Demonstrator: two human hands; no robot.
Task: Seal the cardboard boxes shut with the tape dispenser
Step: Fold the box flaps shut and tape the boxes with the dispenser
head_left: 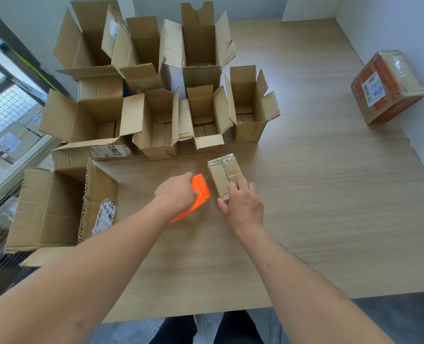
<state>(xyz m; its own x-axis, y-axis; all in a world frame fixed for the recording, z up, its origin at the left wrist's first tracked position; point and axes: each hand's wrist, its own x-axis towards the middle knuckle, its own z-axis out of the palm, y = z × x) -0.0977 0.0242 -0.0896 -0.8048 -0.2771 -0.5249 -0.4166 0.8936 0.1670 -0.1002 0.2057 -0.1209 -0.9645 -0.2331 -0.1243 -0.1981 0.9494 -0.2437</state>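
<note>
A small closed cardboard box (223, 173) with clear tape along its top seam lies on the wooden table (330, 207), near the middle. My right hand (243, 204) holds its near end, fingers curled over the top edge. Just left of the box, my left hand (177, 192) grips an orange tape dispenser (198, 194), whose front end points toward the box's left side. Whether the dispenser touches the box is unclear.
Several open cardboard boxes (156, 120) with raised flaps crowd the table's back left. A larger open box (49, 209) lies at the left edge. A taped box with orange print (386, 86) stands at the far right by the wall. A window lies to the left.
</note>
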